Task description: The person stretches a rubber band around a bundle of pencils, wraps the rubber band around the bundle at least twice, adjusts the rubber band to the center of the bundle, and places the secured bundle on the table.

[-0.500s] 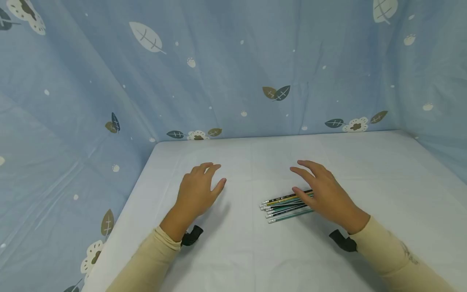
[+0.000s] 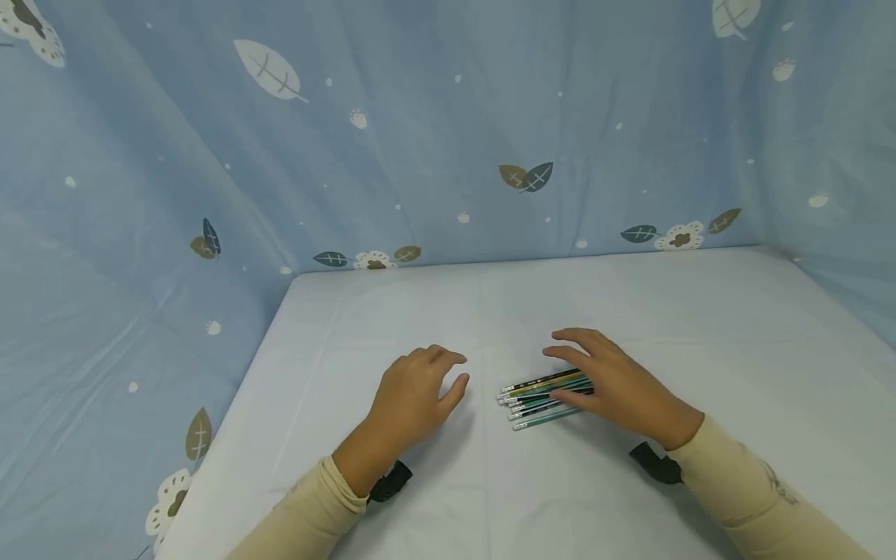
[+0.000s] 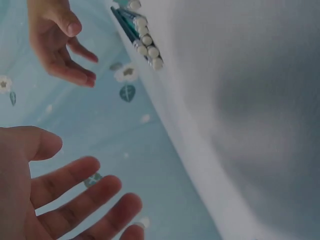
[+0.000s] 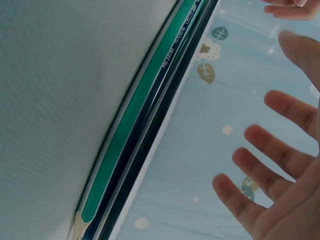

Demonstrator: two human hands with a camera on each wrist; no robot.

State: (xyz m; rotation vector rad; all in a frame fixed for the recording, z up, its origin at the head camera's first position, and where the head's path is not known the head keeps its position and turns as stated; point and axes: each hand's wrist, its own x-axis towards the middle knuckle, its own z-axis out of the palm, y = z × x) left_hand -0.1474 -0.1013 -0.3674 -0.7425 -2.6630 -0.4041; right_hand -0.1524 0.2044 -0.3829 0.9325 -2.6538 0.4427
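Note:
A bunch of several pencils (image 2: 539,397) lies on the white table, in green, black and yellow, with the eraser ends toward the left. The left wrist view shows their round white erasers (image 3: 146,40) end-on. Over the pencils hovers my right hand (image 2: 616,385), its fingers spread and its palm hiding their far ends. In the right wrist view a green pencil (image 4: 120,130) with a sharpened tip lies beside dark ones, and the fingers are apart from them. My left hand (image 2: 413,397) is held above the table left of the pencils, fingers loosely bent, holding nothing.
The white table (image 2: 483,303) ends at the back against a blue curtain (image 2: 420,140) printed with leaves and flowers. The curtain also hangs along the left and right sides. A black strap piece (image 2: 390,482) shows under the left wrist, another (image 2: 656,463) under the right.
My left hand has moved right and nearer to me, closer to the pencils. My right hand has come slightly left and lower over them. The pencils lie as before.

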